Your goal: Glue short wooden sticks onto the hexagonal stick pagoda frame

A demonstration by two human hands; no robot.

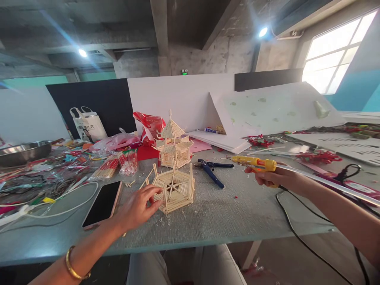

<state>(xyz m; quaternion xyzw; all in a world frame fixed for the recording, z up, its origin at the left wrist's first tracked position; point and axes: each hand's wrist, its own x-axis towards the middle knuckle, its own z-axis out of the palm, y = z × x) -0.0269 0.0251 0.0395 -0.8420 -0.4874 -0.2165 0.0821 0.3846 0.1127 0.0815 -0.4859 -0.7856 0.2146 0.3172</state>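
Touching one of two stick models point(174, 189), left hand point(137, 209); right hand point(268, 177) grips one glue gun point(254, 162).

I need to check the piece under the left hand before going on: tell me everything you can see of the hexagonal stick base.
The hexagonal stick base is built of pale thin wooden sticks stacked into low walls, with spokes crossing to its centre and short posts standing up at the corners. It sits flat on the grey table, in front of the finished stick pagoda. The left hand touches its near left corner with the fingertips.
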